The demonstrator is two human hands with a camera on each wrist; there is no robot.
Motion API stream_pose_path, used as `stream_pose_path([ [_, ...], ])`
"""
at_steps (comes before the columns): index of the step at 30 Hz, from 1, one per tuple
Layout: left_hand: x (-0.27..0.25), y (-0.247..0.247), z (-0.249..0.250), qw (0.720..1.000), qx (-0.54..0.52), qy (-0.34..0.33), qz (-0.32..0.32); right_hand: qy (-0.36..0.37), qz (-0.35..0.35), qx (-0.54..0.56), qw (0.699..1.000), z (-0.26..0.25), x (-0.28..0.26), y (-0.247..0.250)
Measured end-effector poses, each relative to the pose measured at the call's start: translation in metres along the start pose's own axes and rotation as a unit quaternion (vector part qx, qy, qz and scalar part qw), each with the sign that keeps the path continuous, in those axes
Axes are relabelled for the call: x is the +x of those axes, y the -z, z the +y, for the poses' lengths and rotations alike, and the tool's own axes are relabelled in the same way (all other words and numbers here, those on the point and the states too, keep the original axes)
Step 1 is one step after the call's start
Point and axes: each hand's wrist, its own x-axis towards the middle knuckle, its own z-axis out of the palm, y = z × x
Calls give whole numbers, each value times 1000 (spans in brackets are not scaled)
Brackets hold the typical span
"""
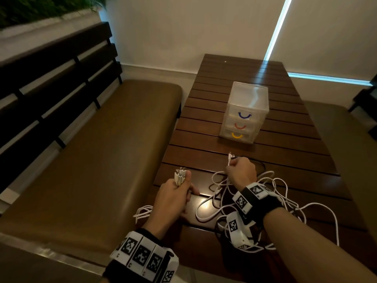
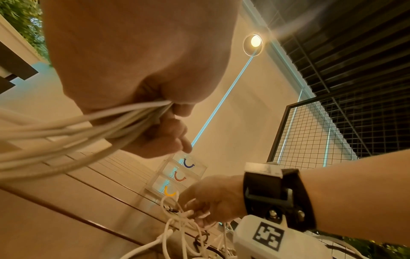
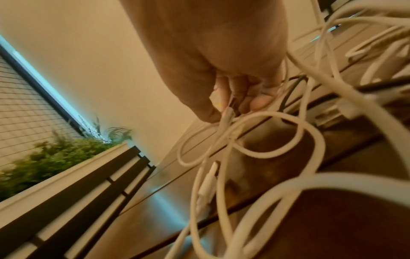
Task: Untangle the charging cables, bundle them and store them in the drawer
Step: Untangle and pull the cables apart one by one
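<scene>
Several white charging cables (image 1: 279, 193) lie in a tangled heap on the near end of the dark slatted table (image 1: 234, 94), with a black cable (image 1: 259, 163) among them. My left hand (image 1: 175, 193) grips a bunch of white cable ends (image 1: 180, 176), plugs pointing up; the same bunch (image 2: 88, 122) trails from its fist in the left wrist view. My right hand (image 1: 240, 170) pinches another plug end (image 1: 230, 158) just above the heap; its fingers (image 3: 239, 98) curl round the cable there. The clear three-drawer box (image 1: 244, 111) stands shut farther back.
A brown cushioned bench (image 1: 91, 150) with a dark slatted backrest runs along the left of the table. A planter with greenery (image 1: 40, 9) sits behind it. Another seat (image 1: 342, 123) is on the right. A wall closes the far end.
</scene>
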Motion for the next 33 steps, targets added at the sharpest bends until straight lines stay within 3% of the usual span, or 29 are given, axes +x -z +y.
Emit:
stream_pose_path([
  [3,4,-5,4,999,1,-34,10,99,42,82,991,-5,-10,5],
  [6,10,-11,8,997,-11,-65,30,220,71,144,962,-15,-31,12],
  [9,13,-13,17,996,-18,-83,39,314,67,186,929,-25,-52,16],
  [12,19,-7,33,992,14,-116,48,363,45,231,901,-34,-66,19],
  [17,18,-3,53,984,39,-167,39,363,0,313,878,-41,-81,19],
  [21,17,-6,58,987,0,-159,-3,329,-76,401,851,-41,-91,13],
  [24,13,-9,61,990,-30,-141,1,315,-117,423,841,-39,-94,17],
  [28,17,-5,65,984,-47,-168,41,272,-154,387,868,-27,-89,19],
  [33,14,-4,68,981,-90,-170,18,330,-169,263,891,-18,-87,31],
])
